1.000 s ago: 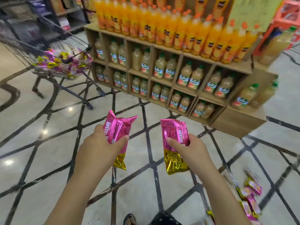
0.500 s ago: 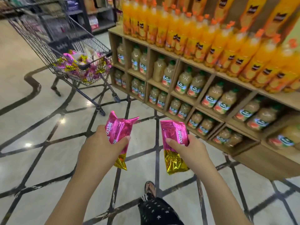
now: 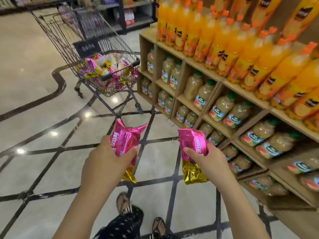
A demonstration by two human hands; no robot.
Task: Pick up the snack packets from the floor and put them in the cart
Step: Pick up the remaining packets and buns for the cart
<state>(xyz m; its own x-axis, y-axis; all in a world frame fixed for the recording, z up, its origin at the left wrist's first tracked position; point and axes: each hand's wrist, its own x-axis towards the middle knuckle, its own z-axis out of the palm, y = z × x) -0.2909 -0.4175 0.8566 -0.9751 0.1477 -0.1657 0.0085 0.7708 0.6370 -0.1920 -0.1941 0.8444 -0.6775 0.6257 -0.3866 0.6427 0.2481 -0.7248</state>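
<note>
L hand (image 3: pixel 105 161): forearm bare, reaching forward, fingers curled tight round a pink packet (image 3: pixel 125 141) | R hand (image 3: pixel 209 161): forearm bare, level with L, thumb on top, clamped on second packet (image 3: pixel 192 145) | hands apart

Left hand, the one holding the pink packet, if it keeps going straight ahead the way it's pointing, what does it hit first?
Probably the cart. The left hand with its pink packet points up the floor toward the cart's lower frame, with only bare floor between; depth is hard to judge.
</note>
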